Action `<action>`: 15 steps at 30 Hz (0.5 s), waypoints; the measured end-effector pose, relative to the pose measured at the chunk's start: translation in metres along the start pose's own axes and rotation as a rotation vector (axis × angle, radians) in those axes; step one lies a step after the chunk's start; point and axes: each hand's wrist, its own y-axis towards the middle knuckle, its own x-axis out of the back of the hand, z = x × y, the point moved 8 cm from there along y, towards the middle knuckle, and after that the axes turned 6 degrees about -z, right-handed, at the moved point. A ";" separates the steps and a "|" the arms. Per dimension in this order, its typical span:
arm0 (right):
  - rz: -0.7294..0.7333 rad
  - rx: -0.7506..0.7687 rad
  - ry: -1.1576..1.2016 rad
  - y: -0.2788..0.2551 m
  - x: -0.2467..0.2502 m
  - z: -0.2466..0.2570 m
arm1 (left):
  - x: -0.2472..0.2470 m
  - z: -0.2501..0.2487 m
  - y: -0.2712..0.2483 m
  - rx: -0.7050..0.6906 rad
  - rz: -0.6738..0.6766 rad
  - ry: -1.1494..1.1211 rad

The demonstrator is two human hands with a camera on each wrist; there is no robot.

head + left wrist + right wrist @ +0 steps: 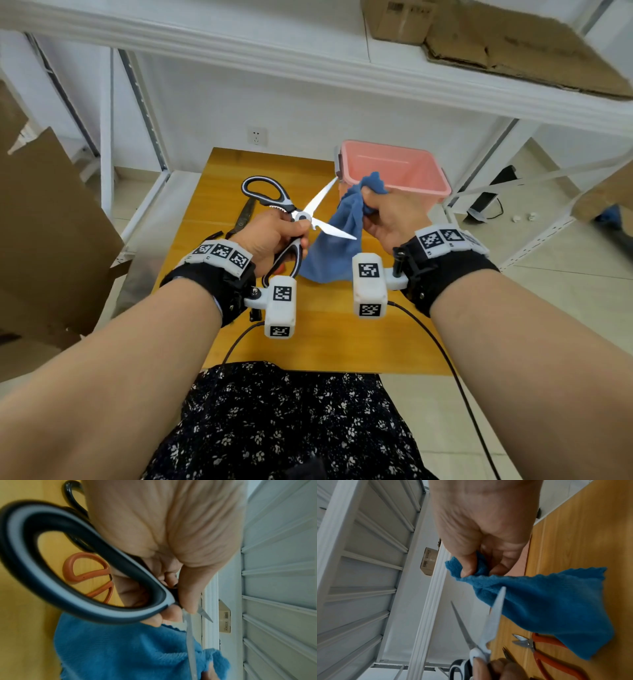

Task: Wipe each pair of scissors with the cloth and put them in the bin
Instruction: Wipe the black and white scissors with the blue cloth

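My left hand (274, 240) grips black-and-white kitchen scissors (301, 216) by the lower handle (22, 555), above the wooden table (325, 335). Their blades are spread wide. One blade (494, 615) lies across the blue cloth (335, 253), which hangs bunched from my right hand (387, 212). Thumb and fingers pinch the cloth's top (471, 572). The pink bin (442, 192) stands at the table's back right, just behind that hand. Dark scissors (245, 214) lie on the table to the left. Orange-handled scissors (542, 653) lie under the hands, their handle (68, 566) seen through the held loop.
A white metal rack frames the table, with cardboard (496, 34) on its upper shelf. More cardboard (44, 222) leans at the left. Black cables (445, 359) run from the wrist cameras over the table's front edge.
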 end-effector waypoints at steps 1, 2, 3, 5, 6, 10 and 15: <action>0.032 -0.010 -0.011 -0.002 -0.002 -0.001 | 0.002 -0.001 0.000 -0.005 -0.014 -0.022; 0.058 -0.029 -0.025 -0.006 -0.004 -0.003 | 0.003 -0.003 0.000 -0.008 -0.026 -0.052; 0.087 -0.058 -0.030 -0.009 -0.005 -0.005 | 0.004 -0.005 0.000 -0.011 -0.036 -0.083; 0.123 -0.106 -0.039 -0.016 -0.008 -0.010 | 0.006 -0.006 0.000 -0.008 -0.050 -0.153; 0.148 -0.128 -0.026 -0.019 -0.010 -0.012 | 0.006 -0.007 0.000 -0.003 -0.050 -0.194; 0.214 -0.207 0.028 -0.027 -0.016 -0.023 | 0.007 -0.004 0.003 0.037 -0.049 -0.269; 0.072 -0.241 -0.151 -0.026 -0.010 -0.039 | -0.002 -0.002 0.003 0.086 -0.013 -0.340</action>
